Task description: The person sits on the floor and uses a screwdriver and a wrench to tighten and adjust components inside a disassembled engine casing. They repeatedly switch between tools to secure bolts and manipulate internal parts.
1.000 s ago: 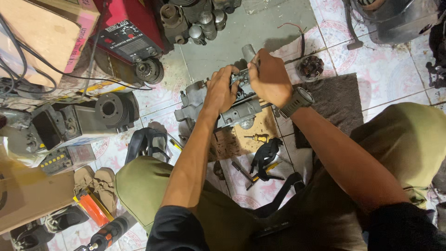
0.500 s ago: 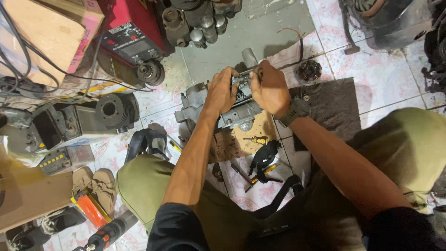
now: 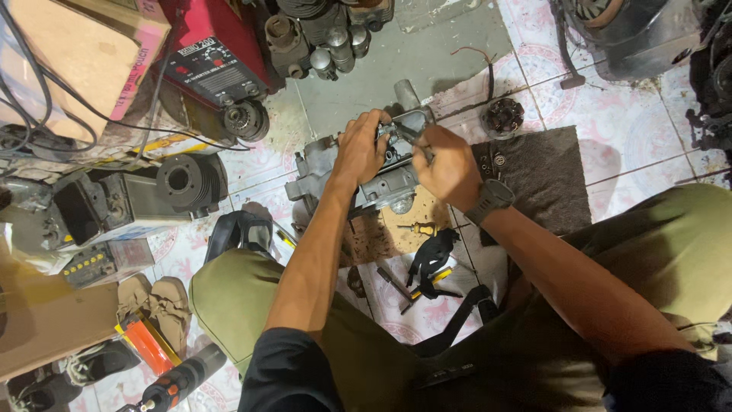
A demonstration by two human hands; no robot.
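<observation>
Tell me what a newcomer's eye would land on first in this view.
Centre frame, the left hand and the right hand meet on a grey metal engine casing lying on the tiled floor. At upper left stands a red machine with a control panel, and a dark mat lies just right of the casing.

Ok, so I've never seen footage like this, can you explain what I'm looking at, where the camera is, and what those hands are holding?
The camera sits on a person's head and looks down at their own arms and knees. They crouch over a tiled floor. Both hands work on a grey metal engine part: the left hand rests on its top, and the right hand, with a wristwatch, presses beside it. What the fingers pinch is too small to tell. Around lie a dark mat, pliers, a red machine and a cordless drill.
</observation>
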